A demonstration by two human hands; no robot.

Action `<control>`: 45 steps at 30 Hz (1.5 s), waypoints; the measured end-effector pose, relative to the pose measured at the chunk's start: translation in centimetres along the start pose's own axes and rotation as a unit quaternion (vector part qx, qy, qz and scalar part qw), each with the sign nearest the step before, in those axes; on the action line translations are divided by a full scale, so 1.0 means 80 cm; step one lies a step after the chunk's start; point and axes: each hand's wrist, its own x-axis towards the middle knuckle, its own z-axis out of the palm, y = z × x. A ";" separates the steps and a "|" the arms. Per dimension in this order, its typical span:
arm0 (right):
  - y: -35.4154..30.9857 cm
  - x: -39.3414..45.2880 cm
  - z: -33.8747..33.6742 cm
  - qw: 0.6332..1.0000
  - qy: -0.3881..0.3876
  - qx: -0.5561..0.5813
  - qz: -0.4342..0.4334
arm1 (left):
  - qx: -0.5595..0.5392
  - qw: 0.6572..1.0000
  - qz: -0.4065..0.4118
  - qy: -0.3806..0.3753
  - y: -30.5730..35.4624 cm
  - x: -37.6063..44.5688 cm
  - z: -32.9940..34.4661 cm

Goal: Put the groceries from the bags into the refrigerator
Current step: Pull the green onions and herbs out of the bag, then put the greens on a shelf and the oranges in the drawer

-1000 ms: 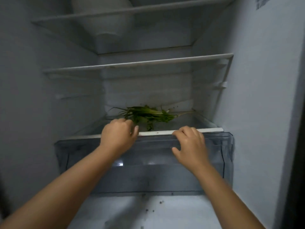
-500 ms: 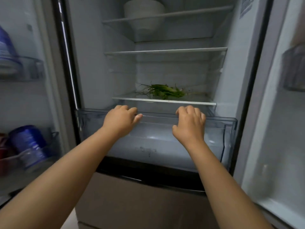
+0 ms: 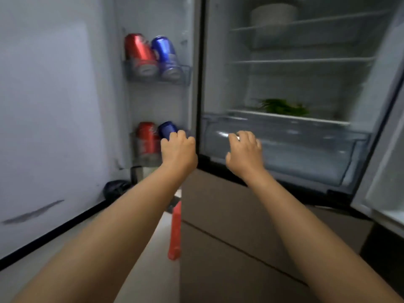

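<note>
Blur smeared the greens [image 3: 284, 106] on the shelf just above the drawer [image 3: 306, 149]. My left hand [image 3: 178, 149], fingers curled on nothing, hid a blue can [image 3: 167, 130] left of the drawer. My right hand [image 3: 243, 150] hovered before the drawer front, fingers loosely spread.

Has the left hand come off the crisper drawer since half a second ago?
Yes. The left hand has moved left off the drawer's front rim, past the fridge's door edge, and now sits in front of the blue can in the door.

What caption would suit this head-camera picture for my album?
Both hands, left and right, reach toward an open fridge: leafy greens on a shelf, clear crisper drawer pulled out, soda cans in the door.
</note>
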 end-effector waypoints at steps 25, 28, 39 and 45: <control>-0.873 -0.261 0.224 0.846 -0.298 0.163 -0.410 | 0.083 0.873 -0.391 -0.280 -0.792 -0.487 0.004; -0.956 -0.249 0.267 0.834 -0.347 0.155 -0.401 | 0.058 0.854 -0.425 -0.294 -0.890 -0.493 0.035; -1.216 -0.274 0.418 0.781 -0.476 0.119 -0.387 | 0.005 0.794 -0.494 -0.354 -1.194 -0.580 0.101; -1.350 -0.308 0.522 0.763 -0.568 0.109 -0.287 | -0.018 0.787 -0.441 -0.431 -1.375 -0.617 0.148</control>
